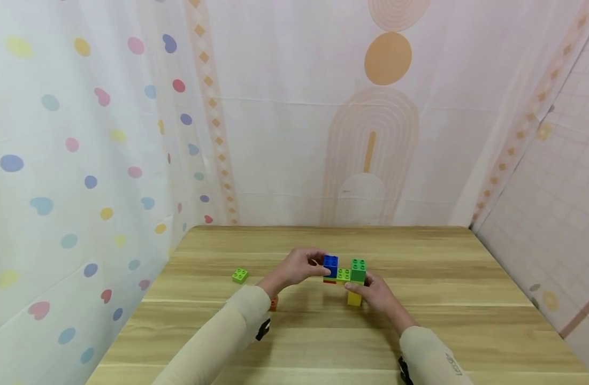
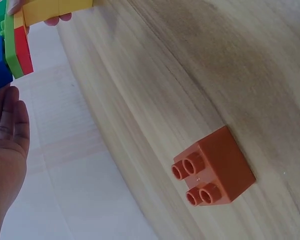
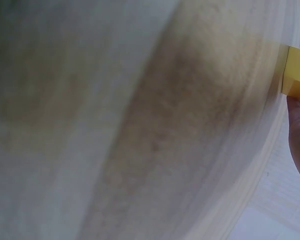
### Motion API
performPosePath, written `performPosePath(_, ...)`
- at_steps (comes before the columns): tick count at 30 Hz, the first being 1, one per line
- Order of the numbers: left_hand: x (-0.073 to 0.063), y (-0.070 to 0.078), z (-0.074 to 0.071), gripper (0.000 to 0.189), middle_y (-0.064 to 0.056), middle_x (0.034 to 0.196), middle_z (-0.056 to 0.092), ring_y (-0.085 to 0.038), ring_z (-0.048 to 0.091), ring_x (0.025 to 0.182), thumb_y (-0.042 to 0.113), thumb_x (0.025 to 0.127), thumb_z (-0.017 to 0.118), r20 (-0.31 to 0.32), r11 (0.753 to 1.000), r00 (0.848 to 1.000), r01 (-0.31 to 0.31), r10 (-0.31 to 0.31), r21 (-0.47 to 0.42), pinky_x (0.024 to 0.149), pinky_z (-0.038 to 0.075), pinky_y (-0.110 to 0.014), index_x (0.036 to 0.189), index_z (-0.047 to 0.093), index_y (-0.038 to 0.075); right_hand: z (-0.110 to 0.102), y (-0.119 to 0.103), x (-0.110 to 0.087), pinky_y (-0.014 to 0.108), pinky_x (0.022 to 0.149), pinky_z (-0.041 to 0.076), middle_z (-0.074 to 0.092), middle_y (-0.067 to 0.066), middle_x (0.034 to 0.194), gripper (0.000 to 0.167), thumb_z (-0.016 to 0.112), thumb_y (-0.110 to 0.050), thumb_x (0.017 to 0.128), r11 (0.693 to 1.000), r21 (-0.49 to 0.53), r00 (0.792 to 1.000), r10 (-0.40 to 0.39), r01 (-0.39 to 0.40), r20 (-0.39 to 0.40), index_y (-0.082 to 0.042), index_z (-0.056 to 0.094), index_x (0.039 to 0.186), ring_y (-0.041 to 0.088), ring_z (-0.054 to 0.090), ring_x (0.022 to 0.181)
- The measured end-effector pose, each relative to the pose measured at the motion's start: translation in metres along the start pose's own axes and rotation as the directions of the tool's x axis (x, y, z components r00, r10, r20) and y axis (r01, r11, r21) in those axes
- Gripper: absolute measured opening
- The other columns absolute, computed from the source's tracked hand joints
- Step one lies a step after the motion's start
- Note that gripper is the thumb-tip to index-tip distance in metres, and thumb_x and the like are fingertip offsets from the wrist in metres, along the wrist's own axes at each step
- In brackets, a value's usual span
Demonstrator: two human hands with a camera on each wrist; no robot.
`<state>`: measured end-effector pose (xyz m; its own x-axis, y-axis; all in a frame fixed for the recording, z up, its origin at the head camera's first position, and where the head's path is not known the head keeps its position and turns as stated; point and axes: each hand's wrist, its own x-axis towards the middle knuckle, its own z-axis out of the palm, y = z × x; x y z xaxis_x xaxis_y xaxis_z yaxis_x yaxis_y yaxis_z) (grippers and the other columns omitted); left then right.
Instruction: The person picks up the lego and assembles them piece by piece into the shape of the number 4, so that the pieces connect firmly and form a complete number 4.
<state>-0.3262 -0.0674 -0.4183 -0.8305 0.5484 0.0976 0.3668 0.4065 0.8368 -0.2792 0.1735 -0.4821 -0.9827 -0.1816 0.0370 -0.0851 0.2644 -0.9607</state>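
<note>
My left hand pinches a blue toy brick between thumb and fingers, at the left end of a small brick structure. Beneath the blue brick runs a flat lime plate, and a red piece shows under that in the left wrist view. A green brick tops the structure's right end. Below it stands a column of yellow bricks. With thumb and fingers around this right end, my right hand grips the structure. The right wrist view catches only the yellow base and part of that hand.
An orange brick lies studs sideways in the left wrist view, partly hidden by the left forearm in the head view. Farther left on the wooden table is a loose lime brick. Patterned curtains hang behind the table.
</note>
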Motion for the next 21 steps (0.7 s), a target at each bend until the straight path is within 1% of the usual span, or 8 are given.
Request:
performPosePath(8, 0.0004, -0.0003, 0.0019, 0.034, 0.000, 0.099, 0.067, -0.016, 0.061, 0.090, 0.022, 0.088, 0.078, -0.016, 1.000, 1.000, 0.010, -0.010, 0.000, 0.078, 0.054, -0.032, 0.120, 0.069, 0.011, 0.0004, -0.0019, -0.0012, 0.038, 0.091, 0.045, 0.067, 0.007, 0.118, 0.040, 0.069, -0.029, 0.095, 1.000, 0.005, 1.000, 0.007, -0.007, -0.010, -0.005, 0.063, 0.126, 0.019, 0.058, 0.103)
performPosePath(14, 0.0006, -0.0010, 0.0022, 0.036, 0.000, 0.102, 0.067, -0.016, 0.062, 0.092, 0.021, 0.088, 0.077, -0.019, 0.999, 0.999, 0.028, -0.028, -0.019, 0.080, 0.054, -0.031, 0.121, 0.069, 0.010, 0.0004, -0.0024, -0.0019, 0.039, 0.090, 0.045, 0.067, 0.007, 0.118, 0.039, 0.069, -0.028, 0.095, 1.000, -0.004, 1.000, 0.015, -0.015, -0.024, -0.004, 0.063, 0.125, 0.019, 0.057, 0.102)
performPosePath(18, 0.0006, -0.0017, 0.0021, 0.036, 0.000, 0.102, 0.067, -0.016, 0.062, 0.093, 0.022, 0.088, 0.077, -0.023, 0.999, 0.999, 0.032, -0.033, -0.020, 0.081, 0.054, -0.032, 0.121, 0.069, 0.010, 0.0006, -0.0044, -0.0028, 0.040, 0.091, 0.045, 0.067, 0.007, 0.118, 0.039, 0.068, -0.028, 0.096, 1.000, -0.006, 1.000, 0.011, -0.011, -0.014, -0.004, 0.063, 0.126, 0.019, 0.058, 0.103)
performPosePath(21, 0.0005, -0.0020, 0.0022, 0.035, 0.000, 0.102, 0.067, -0.016, 0.062, 0.091, 0.023, 0.088, 0.078, -0.030, 1.000, 0.999, 0.023, -0.023, -0.012, 0.080, 0.054, -0.032, 0.120, 0.069, 0.011, 0.0008, -0.0049, -0.0023, 0.038, 0.090, 0.045, 0.067, 0.008, 0.118, 0.039, 0.069, -0.029, 0.095, 1.000, -0.003, 1.000, 0.012, -0.012, -0.004, -0.004, 0.063, 0.126, 0.019, 0.057, 0.102)
